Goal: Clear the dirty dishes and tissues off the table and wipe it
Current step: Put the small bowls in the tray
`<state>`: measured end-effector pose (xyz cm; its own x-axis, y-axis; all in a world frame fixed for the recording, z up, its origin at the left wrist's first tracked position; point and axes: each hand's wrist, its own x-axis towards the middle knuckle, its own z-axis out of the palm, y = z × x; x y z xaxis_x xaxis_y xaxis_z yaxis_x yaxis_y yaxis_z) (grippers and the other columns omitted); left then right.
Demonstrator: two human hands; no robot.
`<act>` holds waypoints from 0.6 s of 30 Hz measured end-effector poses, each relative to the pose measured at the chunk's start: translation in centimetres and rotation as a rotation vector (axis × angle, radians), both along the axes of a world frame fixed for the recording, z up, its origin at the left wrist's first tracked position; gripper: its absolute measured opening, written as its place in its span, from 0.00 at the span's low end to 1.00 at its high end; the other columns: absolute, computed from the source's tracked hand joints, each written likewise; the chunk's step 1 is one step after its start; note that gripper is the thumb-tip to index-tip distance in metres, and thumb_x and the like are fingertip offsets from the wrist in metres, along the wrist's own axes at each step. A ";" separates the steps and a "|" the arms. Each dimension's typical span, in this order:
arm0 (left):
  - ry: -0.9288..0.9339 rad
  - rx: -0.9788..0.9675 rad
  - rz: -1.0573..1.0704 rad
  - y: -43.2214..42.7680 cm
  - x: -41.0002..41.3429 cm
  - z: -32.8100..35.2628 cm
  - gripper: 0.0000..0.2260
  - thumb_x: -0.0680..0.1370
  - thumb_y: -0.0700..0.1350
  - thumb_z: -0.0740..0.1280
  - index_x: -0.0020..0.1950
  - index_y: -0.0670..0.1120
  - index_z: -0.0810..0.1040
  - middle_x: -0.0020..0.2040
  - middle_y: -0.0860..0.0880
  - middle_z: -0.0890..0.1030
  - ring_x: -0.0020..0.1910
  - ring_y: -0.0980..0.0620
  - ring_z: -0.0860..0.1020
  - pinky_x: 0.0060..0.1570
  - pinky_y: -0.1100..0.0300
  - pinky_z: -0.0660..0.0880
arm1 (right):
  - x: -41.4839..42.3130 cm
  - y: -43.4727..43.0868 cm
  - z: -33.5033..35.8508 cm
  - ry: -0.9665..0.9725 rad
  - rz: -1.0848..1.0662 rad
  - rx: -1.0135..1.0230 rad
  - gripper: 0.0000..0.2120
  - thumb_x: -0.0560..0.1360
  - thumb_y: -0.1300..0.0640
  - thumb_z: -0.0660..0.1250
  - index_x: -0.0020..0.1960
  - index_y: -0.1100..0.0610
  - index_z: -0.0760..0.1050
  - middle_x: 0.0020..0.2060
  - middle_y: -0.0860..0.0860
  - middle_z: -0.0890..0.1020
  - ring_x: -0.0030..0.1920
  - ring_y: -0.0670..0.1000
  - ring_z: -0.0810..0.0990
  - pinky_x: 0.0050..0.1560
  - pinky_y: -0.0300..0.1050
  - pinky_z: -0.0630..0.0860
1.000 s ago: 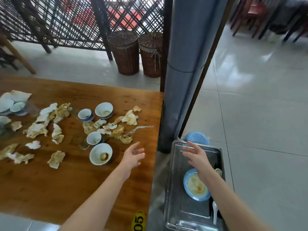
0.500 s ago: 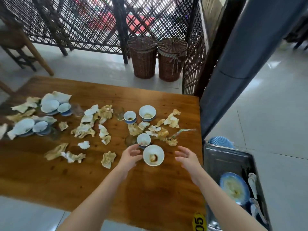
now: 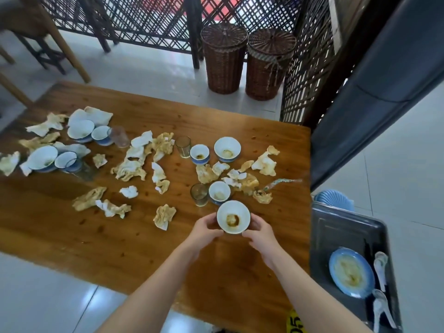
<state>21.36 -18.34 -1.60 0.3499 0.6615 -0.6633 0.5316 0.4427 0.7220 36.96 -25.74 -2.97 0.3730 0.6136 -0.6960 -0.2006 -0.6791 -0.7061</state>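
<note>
Currently your left hand (image 3: 206, 230) and right hand (image 3: 260, 234) curl round the white ceramic bowl with brown dregs (image 3: 233, 217), one on each side, over the brown wooden bench (image 3: 120, 236) | just beyond: small white bowl (image 3: 219, 191) beside clear glass tumbler (image 3: 199, 194) | farther left: crumpled stained tissues (image 3: 131, 168) scattered | far: two brown wicker baskets (image 3: 224, 66) on the floor

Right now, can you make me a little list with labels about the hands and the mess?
Left hand: holds the near bowl on its left side
Right hand: holds the same bowl on its right side
Bowl: white inside, brown sauce at the bottom
Table: wooden, with crumpled tissues, more bowls and glasses
Tray: right of the table, with a dirty plate and white spoons
</note>
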 end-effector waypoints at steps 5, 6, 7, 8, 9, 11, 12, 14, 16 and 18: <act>-0.044 0.039 0.027 -0.5 0.7 1.9 0.27 0.76 0.37 0.68 0.73 0.51 0.68 0.69 0.52 0.73 0.66 0.52 0.71 0.66 0.50 0.70 | 1.8 0.1 2.0 -0.063 0.041 0.109 0.29 0.71 0.64 0.70 0.70 0.53 0.68 0.62 0.49 0.76 0.60 0.50 0.73 0.63 0.51 0.72; -0.055 0.052 0.030 -0.4 1.1 2.5 0.27 0.76 0.37 0.68 0.73 0.52 0.68 0.69 0.52 0.73 0.66 0.53 0.71 0.66 0.51 0.71 | 2.3 0.4 2.6 -0.077 0.040 0.132 0.28 0.70 0.64 0.70 0.69 0.53 0.69 0.61 0.48 0.77 0.60 0.50 0.73 0.62 0.51 0.72; -0.063 0.060 0.032 -0.1 1.5 3.1 0.27 0.76 0.37 0.68 0.73 0.52 0.68 0.69 0.53 0.73 0.66 0.52 0.71 0.66 0.51 0.71 | 2.8 0.7 3.3 -0.091 0.041 0.151 0.28 0.70 0.64 0.70 0.68 0.52 0.70 0.58 0.46 0.78 0.60 0.50 0.74 0.62 0.51 0.72; -0.071 0.063 0.031 0.4 2.0 3.7 0.27 0.76 0.38 0.68 0.73 0.52 0.68 0.69 0.53 0.72 0.66 0.52 0.70 0.66 0.51 0.70 | 3.2 1.2 3.9 -0.102 0.040 0.168 0.27 0.70 0.64 0.70 0.68 0.52 0.71 0.55 0.44 0.78 0.59 0.49 0.74 0.61 0.51 0.73; -0.079 0.068 0.025 1.0 2.6 4.4 0.27 0.76 0.38 0.68 0.73 0.52 0.67 0.69 0.52 0.72 0.66 0.51 0.70 0.67 0.50 0.70 | 3.7 1.8 4.5 -0.110 0.038 0.182 0.27 0.71 0.64 0.70 0.68 0.51 0.71 0.52 0.42 0.77 0.58 0.48 0.74 0.59 0.49 0.73; -0.084 0.082 0.010 2.6 3.7 5.6 0.27 0.76 0.38 0.68 0.74 0.53 0.67 0.70 0.53 0.72 0.67 0.51 0.70 0.68 0.49 0.69 | 4.5 3.2 5.4 -0.114 0.026 0.212 0.26 0.71 0.62 0.71 0.67 0.50 0.71 0.50 0.40 0.76 0.55 0.45 0.75 0.55 0.46 0.73; -0.082 0.085 0.008 3.6 4.3 6.1 0.27 0.77 0.38 0.68 0.74 0.53 0.67 0.70 0.53 0.71 0.66 0.50 0.70 0.67 0.49 0.69 | 4.8 4.0 5.8 -0.112 0.015 0.223 0.25 0.71 0.61 0.72 0.65 0.48 0.72 0.49 0.39 0.76 0.53 0.45 0.75 0.53 0.43 0.73; -0.093 0.087 -0.003 5.8 5.3 7.0 0.27 0.77 0.38 0.68 0.73 0.52 0.67 0.69 0.53 0.71 0.66 0.51 0.71 0.66 0.52 0.69 | 5.4 5.9 6.6 -0.112 -0.004 0.242 0.19 0.70 0.60 0.73 0.56 0.43 0.74 0.46 0.35 0.77 0.50 0.43 0.76 0.44 0.37 0.73; -0.119 0.105 -0.038 8.2 5.9 7.5 0.26 0.76 0.35 0.67 0.72 0.51 0.69 0.67 0.52 0.74 0.65 0.50 0.71 0.64 0.54 0.69 | 6.0 8.0 6.8 -0.106 -0.015 0.278 0.18 0.70 0.61 0.73 0.52 0.43 0.75 0.47 0.36 0.80 0.51 0.44 0.77 0.42 0.37 0.73; -0.136 0.131 -0.067 10.8 6.3 7.5 0.25 0.76 0.33 0.66 0.71 0.50 0.71 0.65 0.51 0.76 0.64 0.49 0.73 0.62 0.55 0.71 | 6.4 10.4 6.6 -0.104 -0.035 0.286 0.21 0.70 0.63 0.72 0.59 0.48 0.74 0.53 0.44 0.81 0.55 0.47 0.77 0.51 0.44 0.75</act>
